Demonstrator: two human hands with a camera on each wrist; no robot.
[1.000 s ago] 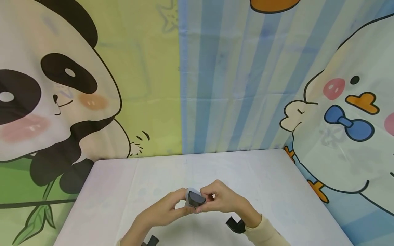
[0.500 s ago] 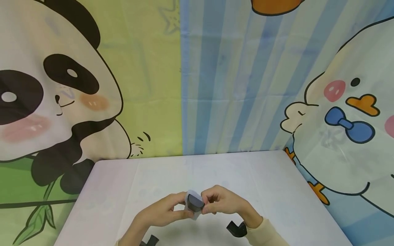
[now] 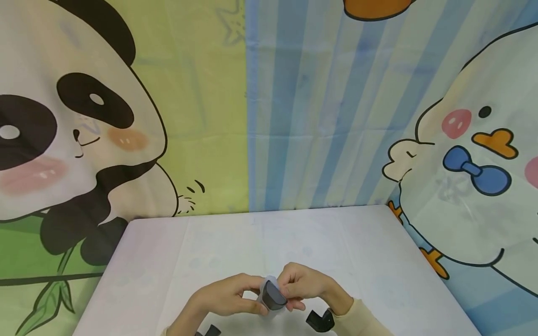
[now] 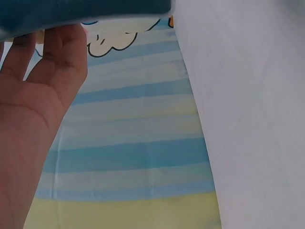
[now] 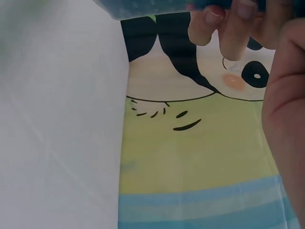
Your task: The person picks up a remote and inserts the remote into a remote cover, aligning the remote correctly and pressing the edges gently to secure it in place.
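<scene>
Over the front middle of the white table, both hands hold a small object (image 3: pixel 274 297) with a dark grey rounded end and a pale, cloudy rim. Its kind does not show. The left hand (image 3: pixel 230 295) grips it from the left, fingers along the far side and thumb at the near side. From the right, the right hand (image 3: pixel 308 283) pinches its edge between thumb and index finger. In the left wrist view a dark teal side of the object (image 4: pixel 95 10) crosses the top; the right wrist view has a bluish, speckled side (image 5: pixel 157 6) above the fingertips.
The white table (image 3: pixel 227 242) fills the lower middle. Behind it hangs a cloth backdrop (image 3: pixel 294 116) with a panda and a chick printed on it. Black wrist mounts (image 3: pixel 320 321) sit near both sleeves.
Both hands and the object have come slightly nearer and to the right. The object's dark end has tilted, and the right hand has shifted its pinch along the edge.
</scene>
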